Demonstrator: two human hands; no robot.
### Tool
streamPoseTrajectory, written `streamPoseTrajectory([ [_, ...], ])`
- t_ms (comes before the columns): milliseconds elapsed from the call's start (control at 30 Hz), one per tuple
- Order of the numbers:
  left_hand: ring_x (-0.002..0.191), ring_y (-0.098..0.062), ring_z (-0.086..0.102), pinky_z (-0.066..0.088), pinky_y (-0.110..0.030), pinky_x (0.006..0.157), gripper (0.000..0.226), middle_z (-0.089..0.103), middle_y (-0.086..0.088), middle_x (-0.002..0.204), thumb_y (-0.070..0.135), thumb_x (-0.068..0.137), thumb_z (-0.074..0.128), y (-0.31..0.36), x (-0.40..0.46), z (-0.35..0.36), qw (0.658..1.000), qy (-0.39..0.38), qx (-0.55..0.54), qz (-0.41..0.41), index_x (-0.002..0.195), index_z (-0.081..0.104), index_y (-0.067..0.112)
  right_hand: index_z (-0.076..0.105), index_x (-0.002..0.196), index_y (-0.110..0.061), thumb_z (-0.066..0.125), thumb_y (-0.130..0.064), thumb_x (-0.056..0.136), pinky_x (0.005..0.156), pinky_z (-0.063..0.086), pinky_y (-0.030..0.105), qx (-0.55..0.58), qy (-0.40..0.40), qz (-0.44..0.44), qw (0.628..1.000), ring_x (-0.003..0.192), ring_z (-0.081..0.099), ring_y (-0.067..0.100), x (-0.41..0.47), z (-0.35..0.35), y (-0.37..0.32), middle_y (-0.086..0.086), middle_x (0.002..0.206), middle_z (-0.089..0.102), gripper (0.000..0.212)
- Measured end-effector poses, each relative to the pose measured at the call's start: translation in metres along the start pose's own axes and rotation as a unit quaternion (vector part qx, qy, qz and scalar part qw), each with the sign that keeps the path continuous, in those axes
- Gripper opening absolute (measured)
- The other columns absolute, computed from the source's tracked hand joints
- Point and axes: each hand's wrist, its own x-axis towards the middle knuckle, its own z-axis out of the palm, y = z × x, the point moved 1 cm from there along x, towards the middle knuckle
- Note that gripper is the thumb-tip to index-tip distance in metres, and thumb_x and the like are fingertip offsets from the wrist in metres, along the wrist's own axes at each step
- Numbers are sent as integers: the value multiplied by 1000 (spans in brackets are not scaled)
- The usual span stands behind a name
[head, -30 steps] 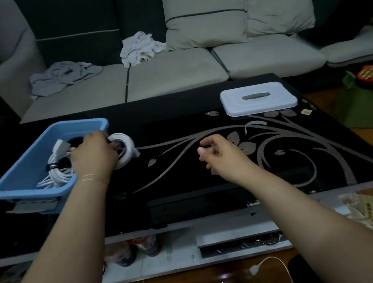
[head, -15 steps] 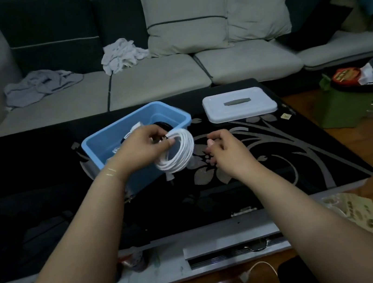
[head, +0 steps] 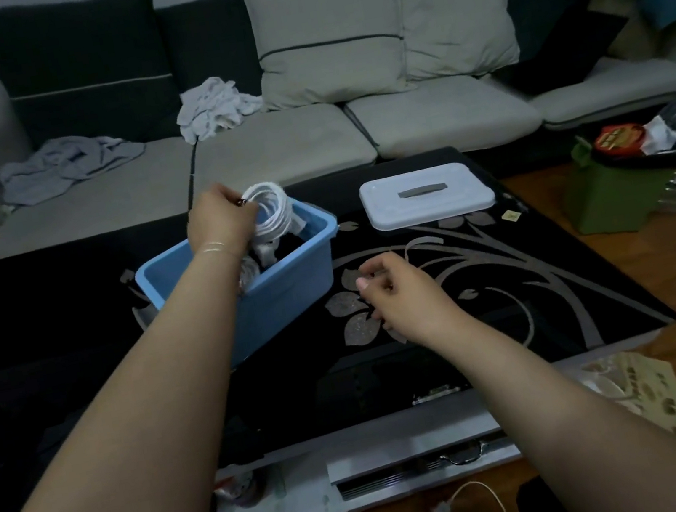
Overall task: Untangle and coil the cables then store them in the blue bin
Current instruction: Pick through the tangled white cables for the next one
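Observation:
A blue bin [head: 288, 290] stands on the black glass table [head: 514, 316], left of centre. My left hand [head: 220, 225] grips a coiled white cable [head: 274, 212] and holds it upright over the bin's far end. More white cable [head: 259, 259] lies inside the bin, partly hidden by my forearm. My right hand [head: 404, 294] hovers above the table just right of the bin, fingers loosely curled and holding nothing.
The bin's white lid [head: 426, 195] lies on the table to the right. A sofa with cushions and crumpled cloths [head: 215, 107] runs along the back. A green box [head: 613, 190] and bottles sit on the floor at right. A loose white cable [head: 478, 508] lies on the floor below.
My left hand has carried the white coil from in front of the bin up over its far end. My right hand has let go and drawn back toward me.

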Motion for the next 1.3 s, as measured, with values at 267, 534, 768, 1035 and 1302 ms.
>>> streamPoseTrajectory([
  [267, 122, -36, 45, 38, -44, 97, 44, 46, -13, 140, 42, 102, 33, 4, -14, -3, 957, -44, 213, 192, 128, 59, 18, 54, 112, -26, 49, -40, 96, 83, 54, 43, -53, -20, -3, 998, 92, 65, 15, -4, -5, 3, -7, 104, 63, 21],
  [534, 149, -27, 7, 4, -44, 120, 52, 8, -5, 162, 48, 102, 8, 3, -37, 22, 877, -293, 315, 215, 153, 12, 35, 52, 116, -26, 43, -36, 98, 83, 52, 41, -91, -15, -4, 996, 92, 63, 18, -10, -9, 8, -2, 107, 65, 22],
  [768, 125, -33, 50, 37, -46, 105, 40, 60, -13, 130, 38, 96, 43, 10, -90, 24, 888, -57, 172, 423, 117, 63, 11, 54, 113, -22, 48, -36, 97, 85, 52, 39, -110, -20, 19, 994, 91, 62, 17, -29, -32, 20, -5, 102, 64, 22],
  [1035, 92, -21, 60, 48, -36, 76, 25, 68, 0, 95, 38, 96, 47, 8, -209, 56, 853, -236, 89, 456, 97, 67, 23, 62, 84, -9, 58, -20, 94, 70, 55, 34, -81, -222, 99, 967, 58, 64, 13, -80, -23, 60, 5, 65, 67, 16],
  [1302, 93, -17, 59, 49, -32, 76, 31, 65, 2, 103, 47, 97, 44, -18, -255, 74, 753, -441, 238, 426, 108, 62, 24, 66, 94, -14, 65, -20, 90, 70, 55, 25, -117, -419, 283, 855, 70, 65, 12, -112, 32, 173, 4, 84, 68, 7],
])
